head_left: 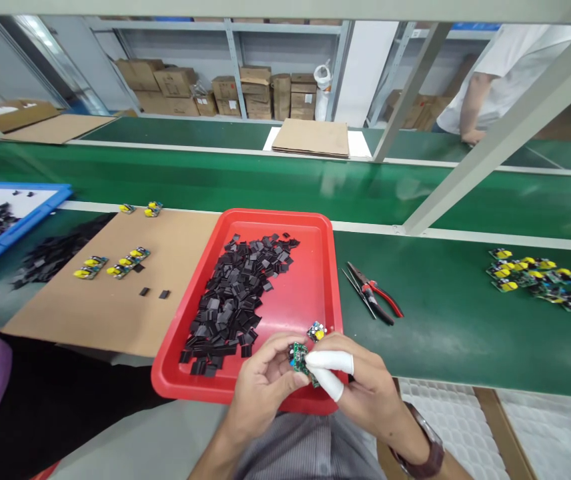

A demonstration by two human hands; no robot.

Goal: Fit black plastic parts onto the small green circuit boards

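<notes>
Over the near right part of the red tray, my left hand grips a small green circuit board between thumb and fingers. White finger cots cover the thumb and a finger of my right hand, which pinches at the same board from the other side. Whether those fingertips also hold some smaller piece cannot be made out. Just beyond the hands, another circuit board with a yellow component lies in the tray. Many small black rectangular pieces fill the tray's left side.
Pliers and tweezers lie right of the tray. Circuit boards are grouped at far right and on the cardboard sheet at left. A blue-edged tray holds black pieces. A slanted metal post and another person's arm appear beyond.
</notes>
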